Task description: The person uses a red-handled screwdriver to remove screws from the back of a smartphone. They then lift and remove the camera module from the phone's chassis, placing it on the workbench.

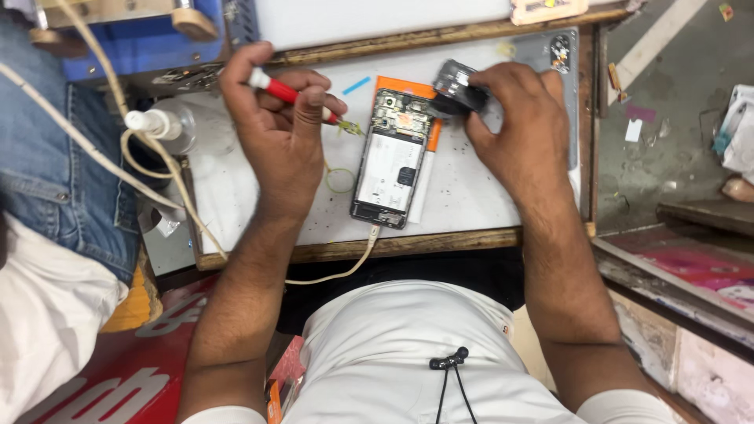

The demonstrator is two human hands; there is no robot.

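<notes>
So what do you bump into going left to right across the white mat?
Clear bottle → left hand holding the red-handled screwdriver → opened phone → right hand holding a small black part.

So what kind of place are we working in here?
Most likely a small phone repair bench. An opened phone lies on a worn white mat, the left hand holds a red-handled screwdriver, and the right hand holds a removed dark part.
</notes>
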